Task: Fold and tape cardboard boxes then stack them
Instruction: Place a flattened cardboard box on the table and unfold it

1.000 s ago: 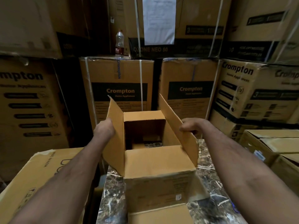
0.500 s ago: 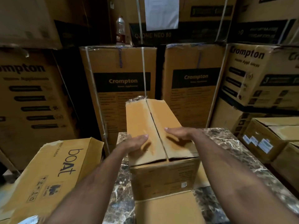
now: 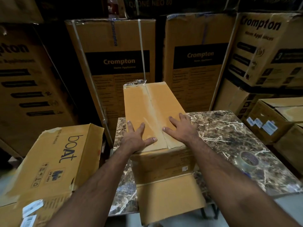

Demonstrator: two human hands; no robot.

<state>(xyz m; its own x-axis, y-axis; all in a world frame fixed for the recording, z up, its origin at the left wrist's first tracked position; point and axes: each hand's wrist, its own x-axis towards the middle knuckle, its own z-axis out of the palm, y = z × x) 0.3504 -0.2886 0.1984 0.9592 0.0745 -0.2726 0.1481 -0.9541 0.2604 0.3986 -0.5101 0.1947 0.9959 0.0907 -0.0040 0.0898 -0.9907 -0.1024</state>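
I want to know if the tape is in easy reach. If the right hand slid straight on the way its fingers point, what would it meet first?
Not the tape roll. The right hand lies flat on the box, its fingers pointing away and leftward along the top flaps. It would likely cross the centre seam; the roll sits behind, to its right.

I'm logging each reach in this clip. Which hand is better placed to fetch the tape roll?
Probably the right hand: the clear tape roll lies on the marble table on its side, while the left hand presses the brown cardboard box.
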